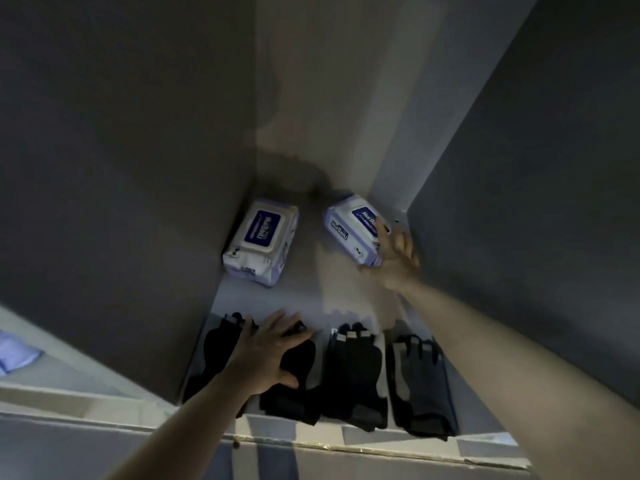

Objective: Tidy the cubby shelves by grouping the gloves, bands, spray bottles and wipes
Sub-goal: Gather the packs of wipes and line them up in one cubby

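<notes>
I look down into a dim cubby. Several dark gloves lie in a row along its front edge: a black pair at the left, a black and grey pair in the middle, a grey-blue pair at the right. My left hand rests flat with spread fingers on the leftmost black gloves. Deeper in, one white and purple wipes pack lies flat against the left wall. My right hand holds a second wipes pack, tilted, near the right wall.
Grey walls close the cubby in on the left, right and back. A pale blue cloth-like thing shows in the neighbouring compartment at far left. The shelf's white front edge runs below the gloves.
</notes>
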Available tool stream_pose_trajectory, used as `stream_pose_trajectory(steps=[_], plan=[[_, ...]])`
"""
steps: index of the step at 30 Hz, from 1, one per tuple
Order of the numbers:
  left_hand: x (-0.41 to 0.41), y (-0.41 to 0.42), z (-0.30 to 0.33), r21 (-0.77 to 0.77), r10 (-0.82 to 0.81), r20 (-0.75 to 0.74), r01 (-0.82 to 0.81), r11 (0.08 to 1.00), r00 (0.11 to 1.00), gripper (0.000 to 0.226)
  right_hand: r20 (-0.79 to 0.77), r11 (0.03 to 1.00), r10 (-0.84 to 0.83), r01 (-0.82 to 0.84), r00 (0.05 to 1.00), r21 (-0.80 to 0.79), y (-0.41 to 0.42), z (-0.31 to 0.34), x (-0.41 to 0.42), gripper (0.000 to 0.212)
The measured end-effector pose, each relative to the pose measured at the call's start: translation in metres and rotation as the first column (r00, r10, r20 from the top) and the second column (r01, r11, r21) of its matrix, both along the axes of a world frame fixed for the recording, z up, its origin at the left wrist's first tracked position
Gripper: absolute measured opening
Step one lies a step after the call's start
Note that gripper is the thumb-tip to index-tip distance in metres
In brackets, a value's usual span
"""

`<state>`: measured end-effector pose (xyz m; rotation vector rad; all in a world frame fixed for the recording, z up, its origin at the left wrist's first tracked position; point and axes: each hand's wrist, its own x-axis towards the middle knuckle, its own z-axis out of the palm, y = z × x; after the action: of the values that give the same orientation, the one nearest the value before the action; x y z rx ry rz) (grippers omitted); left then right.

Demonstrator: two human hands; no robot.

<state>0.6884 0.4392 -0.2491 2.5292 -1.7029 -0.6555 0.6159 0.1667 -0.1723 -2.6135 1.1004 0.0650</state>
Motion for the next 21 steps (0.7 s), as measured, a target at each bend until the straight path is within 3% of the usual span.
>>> stream_pose_trajectory(steps=[7, 13, 15, 16, 18, 19, 21], plan=[[0.004, 0.0, -0.002, 0.013, 0.009, -0.022, -0.009, 1.0, 1.0, 0.093, -0.138, 0.998, 0.018, -0.026, 0.99, -0.06, -0.036, -0.007, 0.042, 0.099], [0.001, -0.002, 0.001, 0.042, 0.01, 0.007, -0.01, 0.999, 1.0, 0.093, -0.107, 0.994, -0.042, 0.031, 0.993, -0.102, -0.018, -0.01, 0.026, 0.096], [0.0, -0.002, 0.002, 0.057, 0.013, 0.006, -0.013, 0.998, 1.0, 0.093, -0.023, 0.998, -0.059, 0.059, 0.998, 0.031, -0.012, -0.007, 0.018, 0.095], [0.001, -0.002, 0.002, 0.064, 0.013, 0.008, -0.014, 0.998, 1.0, 0.093, 0.077, 0.982, -0.076, 0.062, 0.994, 0.177, -0.009, -0.005, 0.015, 0.092], [0.001, -0.003, 0.003, 0.075, 0.007, 0.014, -0.008, 0.997, 1.0, 0.092, 0.263, 0.849, -0.213, 0.045, 0.941, 0.526, -0.006, -0.002, 0.005, 0.08], [0.001, -0.003, 0.003, 0.078, 0.005, 0.012, -0.006, 0.997, 1.0, 0.092, 0.235, 0.751, -0.29, 0.068, 0.928, 0.656, -0.006, -0.002, -0.003, 0.071], [0.0, -0.003, 0.004, 0.078, 0.003, 0.01, -0.004, 0.997, 1.0, 0.092, 0.011, 0.585, -0.29, 0.168, 0.957, 0.793, -0.003, 0.007, -0.019, 0.065]])
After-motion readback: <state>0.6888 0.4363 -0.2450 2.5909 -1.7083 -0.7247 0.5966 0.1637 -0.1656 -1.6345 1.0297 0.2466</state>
